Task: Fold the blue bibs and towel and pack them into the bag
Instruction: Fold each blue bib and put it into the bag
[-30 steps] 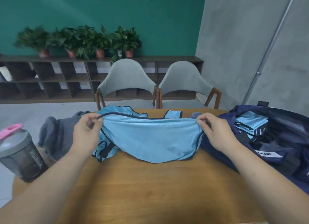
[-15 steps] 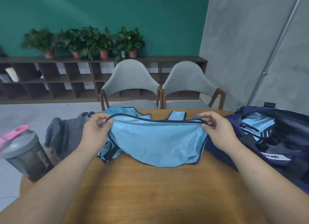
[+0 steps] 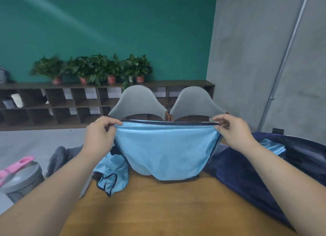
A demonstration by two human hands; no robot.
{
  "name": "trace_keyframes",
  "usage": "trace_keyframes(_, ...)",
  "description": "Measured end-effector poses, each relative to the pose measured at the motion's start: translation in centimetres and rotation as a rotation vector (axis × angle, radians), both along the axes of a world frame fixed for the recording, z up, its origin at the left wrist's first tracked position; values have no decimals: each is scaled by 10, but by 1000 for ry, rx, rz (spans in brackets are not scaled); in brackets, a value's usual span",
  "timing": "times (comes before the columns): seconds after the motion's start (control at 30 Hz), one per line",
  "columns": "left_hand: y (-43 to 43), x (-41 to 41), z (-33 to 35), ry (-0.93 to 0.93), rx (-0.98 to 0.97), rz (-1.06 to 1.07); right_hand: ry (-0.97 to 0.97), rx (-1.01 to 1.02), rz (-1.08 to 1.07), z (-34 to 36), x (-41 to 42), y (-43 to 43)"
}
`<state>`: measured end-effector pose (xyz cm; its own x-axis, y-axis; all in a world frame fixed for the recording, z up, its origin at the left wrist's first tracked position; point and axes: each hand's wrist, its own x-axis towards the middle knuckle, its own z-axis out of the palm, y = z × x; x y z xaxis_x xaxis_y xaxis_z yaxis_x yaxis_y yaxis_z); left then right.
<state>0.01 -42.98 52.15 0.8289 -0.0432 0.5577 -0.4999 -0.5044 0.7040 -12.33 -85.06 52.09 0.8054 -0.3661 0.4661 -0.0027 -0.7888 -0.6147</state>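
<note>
A light blue bib point(image 3: 165, 149) with dark trim hangs stretched between my two hands above the wooden table point(image 3: 158, 209). My left hand point(image 3: 100, 135) pinches its left top corner and my right hand point(image 3: 232, 133) pinches the right one. Its lower edge sags to the tabletop. A second blue bib point(image 3: 112, 175) lies crumpled under my left forearm. The grey towel point(image 3: 61, 156) is bunched at the table's left side. The dark navy bag point(image 3: 264, 168) lies open at right, with folded blue fabric point(image 3: 272, 145) inside.
A grey shaker bottle with a pink lid point(image 3: 19, 177) stands at the left table edge. Two grey chairs point(image 3: 139, 101) face me across the table. Behind them run low shelves with potted plants point(image 3: 95, 70).
Both hands have raised the bib off the table and pulled its top edge taut. The view has tilted upward.
</note>
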Motion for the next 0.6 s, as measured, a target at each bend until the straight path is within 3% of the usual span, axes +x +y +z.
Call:
trace_keyframes(0.13, -8, 3, 40, -32, -24, 49, -49, -208, -119, 33, 16, -2)
trace_keyframes(0.27, -11, 10, 75, -100, 43, 52, -148, -235, -274, 68, 17, 8)
trace_keyframes(0.4, -11, 16, 104, -133, 116, 122, 7, -324, -450, 99, 18, 15)
trace_keyframes(0.5, -14, 14, 125, -199, 239, 188, -66, -339, -450, 122, 22, 23)
trace_keyframes(0.6, -12, 9, 150, -124, 122, 203, -130, -330, -382, 141, 23, 23)
